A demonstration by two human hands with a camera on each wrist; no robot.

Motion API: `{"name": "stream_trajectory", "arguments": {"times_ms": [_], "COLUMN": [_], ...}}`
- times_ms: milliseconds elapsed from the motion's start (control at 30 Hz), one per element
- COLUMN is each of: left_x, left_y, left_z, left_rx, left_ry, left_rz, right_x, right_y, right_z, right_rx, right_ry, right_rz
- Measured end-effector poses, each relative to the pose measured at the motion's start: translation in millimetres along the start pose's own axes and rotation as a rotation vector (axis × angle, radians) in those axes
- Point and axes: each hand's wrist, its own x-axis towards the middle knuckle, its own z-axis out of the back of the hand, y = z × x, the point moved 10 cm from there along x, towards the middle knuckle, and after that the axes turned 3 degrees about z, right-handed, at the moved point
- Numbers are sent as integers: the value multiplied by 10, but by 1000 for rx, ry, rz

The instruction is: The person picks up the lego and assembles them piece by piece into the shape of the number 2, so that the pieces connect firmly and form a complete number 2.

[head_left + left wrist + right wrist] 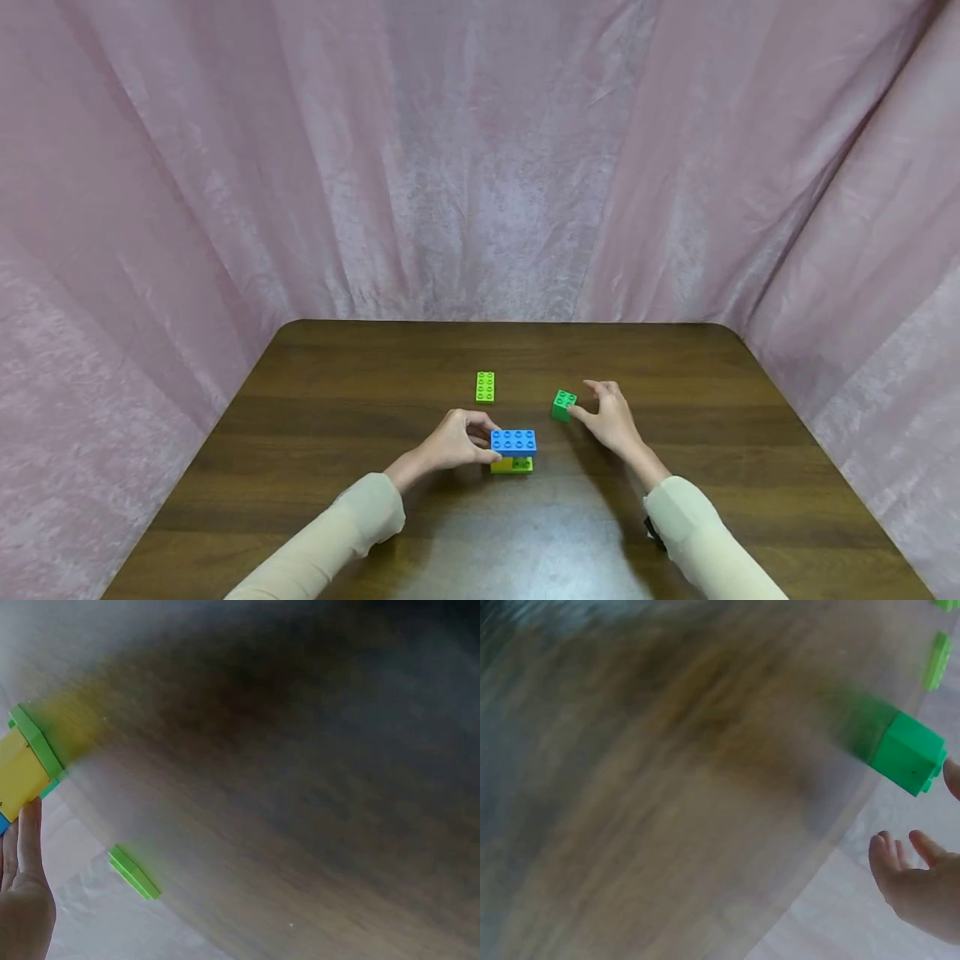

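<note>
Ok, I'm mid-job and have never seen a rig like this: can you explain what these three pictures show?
There's no machine: these are a person's bare left hand and right hand. The wide picture comes from a camera worn on the head, looking forward and down; the two slanted ones come from cameras on each wrist. On the brown table lie a flat light green brick and a darker green block. The left hand grips a small stack of bricks, blue on top. The right hand's thumb is right by the darker block; touching or not, I can't tell.

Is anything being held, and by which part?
The left hand holds the blue rectangular plastic brick by its left end; the right hand holds nothing.
</note>
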Motion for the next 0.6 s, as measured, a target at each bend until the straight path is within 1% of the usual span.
{"name": "stream_trajectory", "arguments": {"times_ms": [67,133,200,300,433,500,600], "left_x": [-1,-2,-7,-34,-19,8,5], "left_y": [-4,-8,-11,-86,-67,11,44], "left_z": [3,9,19,34,27,12,-1], "left_rx": [5,8,9,19,42,40,32], "left_ry": [-1,-4,-6,-6,-3,-1,-3], "left_rz": [2,5,-3,3,16,14,11], "right_x": [1,8,15,35,57,60,52], "right_y": [-60,-98,-116,-116,-111,-102,-84], "right_z": [-50,-91,-124,-162,-199,-221,-264], "right_rx": [-11,-20,-26,-38,-40,-34,-6], "right_ry": [43,74,100,127,148,157,166], "right_rz": [-36,-55,-60,-52,-47,-48,-63]}}
